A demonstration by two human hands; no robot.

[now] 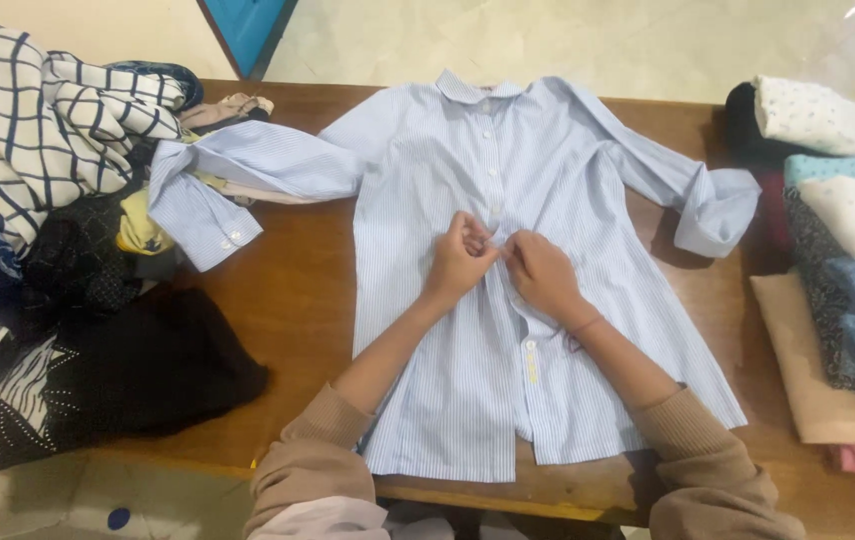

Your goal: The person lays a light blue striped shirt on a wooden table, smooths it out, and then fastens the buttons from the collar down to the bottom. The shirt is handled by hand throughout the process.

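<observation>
A pale blue striped shirt (508,300) lies face up and spread flat on the wooden bench (298,290), collar away from the person, sleeves out to both sides. The left hand (460,258) and right hand (540,272) meet at the button placket near mid-chest, the fingers of each pinching the shirt's front edges together. A loose heap of clothes (48,200) sits at the left end of the bench; folded garments (838,250) are stacked at the right end
</observation>
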